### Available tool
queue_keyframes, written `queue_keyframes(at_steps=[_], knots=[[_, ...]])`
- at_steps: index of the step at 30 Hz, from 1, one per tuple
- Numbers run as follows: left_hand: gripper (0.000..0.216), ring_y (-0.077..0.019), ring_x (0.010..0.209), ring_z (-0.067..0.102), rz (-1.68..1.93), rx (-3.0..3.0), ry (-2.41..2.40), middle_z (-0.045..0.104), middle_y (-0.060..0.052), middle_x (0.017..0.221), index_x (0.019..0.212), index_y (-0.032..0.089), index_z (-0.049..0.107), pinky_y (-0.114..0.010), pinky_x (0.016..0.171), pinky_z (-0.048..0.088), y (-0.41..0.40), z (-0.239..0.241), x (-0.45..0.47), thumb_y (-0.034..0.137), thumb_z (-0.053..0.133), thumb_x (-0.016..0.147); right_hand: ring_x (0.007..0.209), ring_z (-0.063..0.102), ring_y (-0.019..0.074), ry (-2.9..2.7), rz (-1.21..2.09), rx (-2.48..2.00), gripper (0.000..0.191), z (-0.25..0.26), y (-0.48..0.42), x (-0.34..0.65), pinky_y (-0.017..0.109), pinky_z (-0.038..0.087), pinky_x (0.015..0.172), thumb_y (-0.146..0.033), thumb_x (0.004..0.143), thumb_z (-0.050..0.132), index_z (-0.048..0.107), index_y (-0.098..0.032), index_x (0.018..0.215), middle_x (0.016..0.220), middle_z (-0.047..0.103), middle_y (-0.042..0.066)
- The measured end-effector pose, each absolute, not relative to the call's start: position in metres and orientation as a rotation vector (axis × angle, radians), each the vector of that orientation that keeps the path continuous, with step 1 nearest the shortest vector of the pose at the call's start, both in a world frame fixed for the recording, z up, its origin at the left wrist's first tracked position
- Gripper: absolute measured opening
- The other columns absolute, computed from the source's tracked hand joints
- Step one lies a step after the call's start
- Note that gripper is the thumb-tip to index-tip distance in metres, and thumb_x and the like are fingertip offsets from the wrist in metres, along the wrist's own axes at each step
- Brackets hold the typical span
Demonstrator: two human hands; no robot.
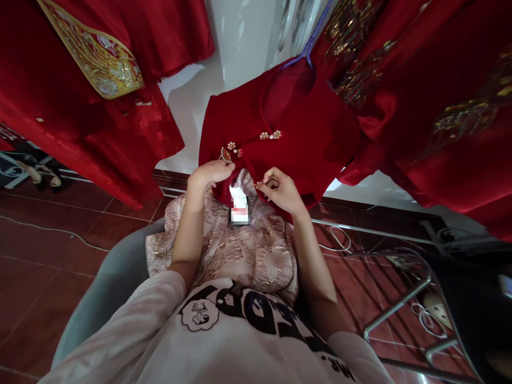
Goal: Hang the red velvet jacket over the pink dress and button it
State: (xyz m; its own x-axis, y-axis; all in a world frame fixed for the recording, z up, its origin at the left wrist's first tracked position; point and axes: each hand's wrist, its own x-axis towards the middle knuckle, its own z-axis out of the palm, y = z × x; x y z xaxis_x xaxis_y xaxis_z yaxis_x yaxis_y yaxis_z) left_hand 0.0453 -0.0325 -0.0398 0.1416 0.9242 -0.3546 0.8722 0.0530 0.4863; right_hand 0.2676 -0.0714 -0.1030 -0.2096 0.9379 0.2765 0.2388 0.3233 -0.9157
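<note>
Hanging red garments [172,32]: beyond our left grip [210,173] and right grip [283,193], on either side.
Purple hanger [308,52]: well beyond both.
Metal frame [397,308]: right of the right grip, well apart.
Pink brocade fabric [236,250]: nearer us than both.
Bright rectangle [240,207]: between them, slightly nearer us.
Red jacket [308,122]: in both, spreading beyond.
Left: narrow, holding one jacket edge.
Right: narrow, pinching the other edge.
</note>
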Motion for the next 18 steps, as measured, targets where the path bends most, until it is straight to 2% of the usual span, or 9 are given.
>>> queue_keyframes(at_steps=[2,4,6,8,11,13,16,18], knots=[[0.066,-0.021,0.072,0.072,0.055,1.849,1.67,0.074,-0.017,0.107,0.117,0.006,0.072,-0.026,0.063,0.051,-0.036,-0.037,0.049,0.064,0.041,0.107,0.058,0.05,0.0085,-1.679,0.951,-1.075,0.026,-0.104,-0.071,0.268,0.024,0.04,0.057,-0.034,0.077,0.071,0.047,-0.023,0.08,0.069,0.055,-0.006],[0.072,-0.0197,0.067,0.07,0.023,1.889,1.668,0.075,-0.016,0.1,0.114,0.005,0.073,-0.026,0.066,0.05,-0.038,-0.035,0.052,0.066,0.036,0.108,0.059,0.051,0.0089,-1.688,0.943,-1.07,0.026,-0.104,-0.071,0.268,0.024,0.041,0.057,-0.034,0.077,0.07,0.047,-0.023,0.08,0.07,0.055,-0.005],[0.068,-0.0184,0.067,0.07,0.033,1.924,1.7,0.076,-0.016,0.105,0.12,0.005,0.072,-0.026,0.068,0.05,-0.035,-0.036,0.053,0.056,0.028,0.112,0.059,0.052,0.0089,-1.693,0.941,-1.072,0.027,-0.105,-0.07,0.269,0.024,0.041,0.057,-0.035,0.078,0.071,0.047,-0.023,0.08,0.07,0.055,-0.005],[0.057,-0.0185,0.073,0.072,0.009,1.97,1.737,0.077,-0.017,0.112,0.127,0.005,0.071,-0.024,0.07,0.051,-0.03,-0.04,0.052,0.042,0.03,0.113,0.058,0.051,0.0085,-1.695,0.942,-1.075,0.028,-0.105,-0.07,0.269,0.024,0.04,0.057,-0.035,0.077,0.071,0.046,-0.023,0.08,0.071,0.054,-0.005],[0.042,-0.0215,0.093,0.075,-0.097,2.059,1.784,0.077,-0.019,0.119,0.131,0.003,0.071,-0.021,0.075,0.052,-0.024,-0.046,0.049,0.023,0.042,0.106,0.057,0.051,0.0084,-1.697,0.942,-1.069,0.029,-0.106,-0.07,0.269,0.024,0.039,0.057,-0.036,0.077,0.071,0.046,-0.023,0.08,0.07,0.054,-0.005],[0.039,-0.0246,0.102,0.075,-0.133,2.084,1.797,0.076,-0.02,0.122,0.129,0.003,0.073,-0.021,0.077,0.054,-0.023,-0.047,0.048,0.017,0.053,0.099,0.057,0.05,0.0084,-1.695,0.938,-1.061,0.028,-0.106,-0.07,0.268,0.024,0.039,0.057,-0.037,0.078,0.07,0.046,-0.023,0.08,0.07,0.054,-0.005],[0.04,-0.025,0.102,0.076,-0.176,2.059,1.71,0.078,-0.015,0.121,0.129,0.007,0.074,-0.022,0.08,0.058,-0.025,-0.047,0.048,0.016,0.065,0.091,0.058,0.051,0.0089,-1.695,0.934,-1.056,0.027,-0.107,-0.069,0.267,0.024,0.04,0.058,-0.037,0.077,0.07,0.047,-0.023,0.08,0.069,0.055,-0.005],[0.047,-0.0254,0.113,0.074,-0.211,2.066,1.715,0.076,-0.014,0.128,0.134,0.008,0.07,-0.023,0.09,0.058,-0.025,-0.048,0.051,0.02,0.071,0.089,0.06,0.052,0.0096,-1.696,0.931,-1.061,0.027,-0.107,-0.069,0.268,0.024,0.041,0.058,-0.037,0.077,0.07,0.047,-0.023,0.08,0.069,0.055,-0.005]])
